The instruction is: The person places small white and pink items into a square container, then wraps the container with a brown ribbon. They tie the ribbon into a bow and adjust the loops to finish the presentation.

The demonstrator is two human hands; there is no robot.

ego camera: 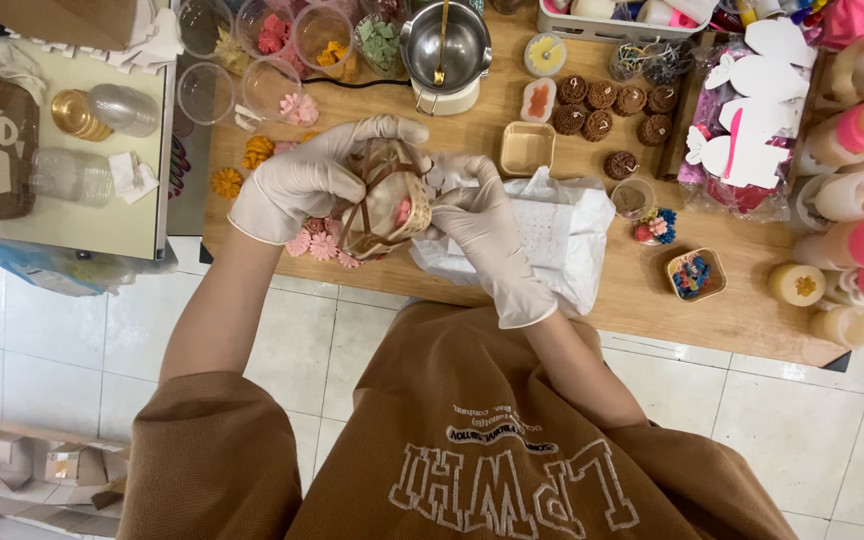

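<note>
Brown sweatshirt cloth fills the view below my hands, and above it both gloved hands meet over the worktop (652,310). My left hand (297,180) is closed around the side of a small woven basket (384,205) with thin brown ribbon handles, holding it tilted just above the wood. My right hand (482,225) pinches at the basket's rim, fingers curled onto it. Inside I can see a pale filling and a bit of pink, so I judge the basket partly filled. Pink flower pieces (317,243) lie loose just under my left hand, orange flower pieces (242,165) beyond them. Under my right hand lies a crumpled white bag (562,240). Beyond my right hand sit brown round pieces (612,105), unused as far as I can tell. A steel pot (444,45) stands past both hands.
</note>
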